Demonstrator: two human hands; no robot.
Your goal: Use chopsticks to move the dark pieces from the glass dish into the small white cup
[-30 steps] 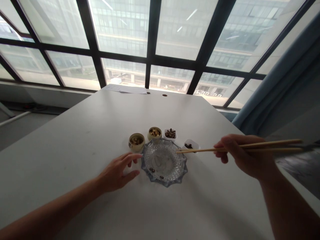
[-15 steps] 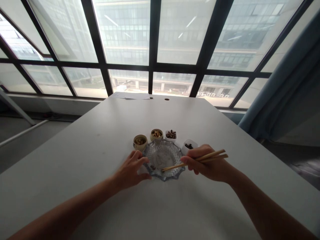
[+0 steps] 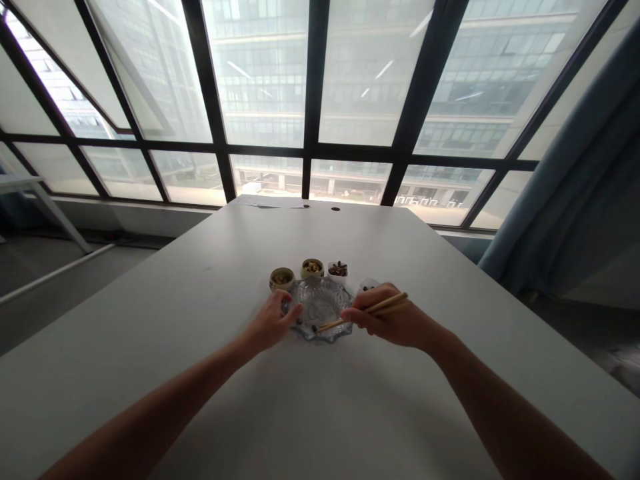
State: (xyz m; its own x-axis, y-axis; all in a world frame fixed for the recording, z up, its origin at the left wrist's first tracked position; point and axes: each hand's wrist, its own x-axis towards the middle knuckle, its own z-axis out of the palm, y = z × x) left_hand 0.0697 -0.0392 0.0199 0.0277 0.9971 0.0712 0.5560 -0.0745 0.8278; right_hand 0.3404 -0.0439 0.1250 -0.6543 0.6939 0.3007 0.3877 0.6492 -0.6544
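Note:
A clear scalloped glass plate [image 3: 320, 303] rests on the table in front of me. My left hand [image 3: 267, 323] holds its left rim, thumb over the edge and the other fingers partly hidden. A pair of wooden chopsticks [image 3: 385, 306] is gripped in my right hand [image 3: 397, 325] above the plate's right side. Their tips are at a small dark piece [image 3: 315, 329] near the plate's front edge; whether they pinch it I cannot tell. Another dark piece [image 3: 299, 321] lies by the left rim, close to my left thumb.
Behind the plate stand a cream bowl [image 3: 283, 279], a second cream bowl [image 3: 313, 269] and a white dish [image 3: 338, 271], all holding brownish pieces. Another white dish [image 3: 367, 285] with dark pieces is partly behind my right hand. Papers [image 3: 270, 202] lie at the white table's far edge.
The view has tilted up slightly. My left hand has closed in on the plate's rim, its thumb now over the edge. The chopstick tips have moved left to a dark piece.

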